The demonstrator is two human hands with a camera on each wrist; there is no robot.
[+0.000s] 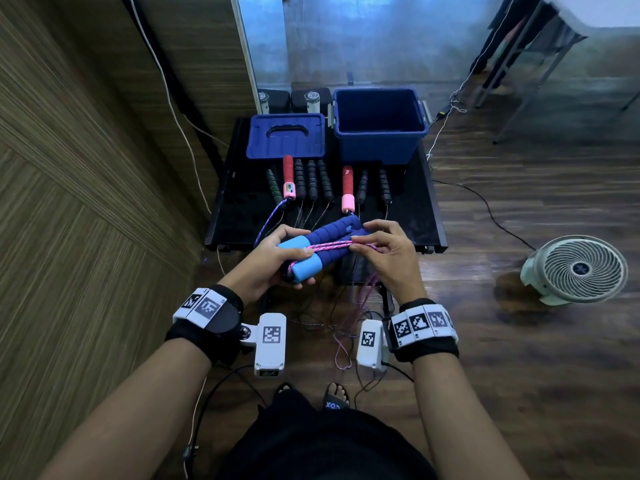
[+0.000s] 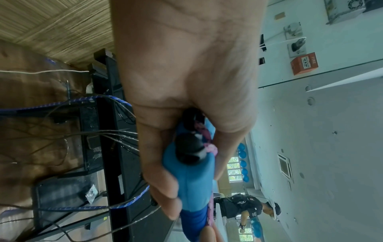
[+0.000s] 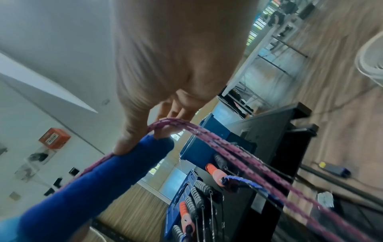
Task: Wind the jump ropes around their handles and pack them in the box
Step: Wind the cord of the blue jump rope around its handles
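My left hand (image 1: 277,263) grips the light-blue ends of two blue foam handles (image 1: 325,242) held side by side above the table's near edge. A pink rope (image 1: 329,245) runs along the top of the handles. My right hand (image 1: 381,249) pinches this rope at the handles' dark-blue end, thumb pressed on the foam (image 3: 132,163). The rest of the pink rope (image 1: 362,299) hangs down to the floor. In the left wrist view, the handles (image 2: 190,180) show black end caps. The open blue box (image 1: 379,126) stands at the table's far right.
The blue lid (image 1: 285,136) lies left of the box. Several other jump-rope handles, red-pink (image 1: 288,181) and black (image 1: 311,180), lie in a row on the black table (image 1: 242,209), their ropes hanging over the front edge. A white fan (image 1: 576,270) stands on the floor at right.
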